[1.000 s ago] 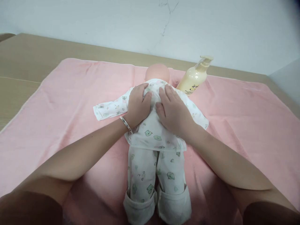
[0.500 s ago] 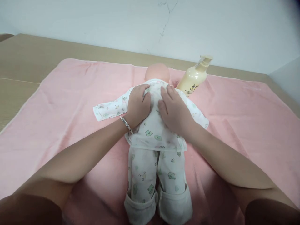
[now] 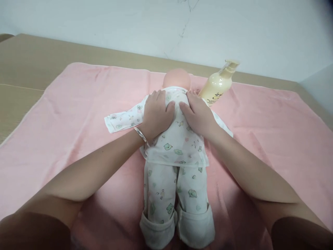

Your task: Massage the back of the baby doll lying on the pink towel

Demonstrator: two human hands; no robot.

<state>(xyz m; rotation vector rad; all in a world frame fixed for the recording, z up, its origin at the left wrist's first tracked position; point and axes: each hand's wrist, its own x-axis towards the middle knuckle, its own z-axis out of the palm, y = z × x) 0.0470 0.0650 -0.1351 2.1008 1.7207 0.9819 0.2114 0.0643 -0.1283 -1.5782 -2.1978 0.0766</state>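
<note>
L hand & R hand lie palm-down on the dressed doll, mid-frame; I've got them loosely open, thumbs angled inward, & can't see either gripping anything. Doll's stretched from upper ctr to bottom ctr on a pink blanket. Pump bottle is upper R, near R hand; worktop shows upper L; bracelet on L wrist.

Smooth, plastic-looking doll's head, matt cloth top and trousers, glossy plastic bottle, gleaming metal bangle, soft-looking cloth blanket, matt wood-look table
</note>
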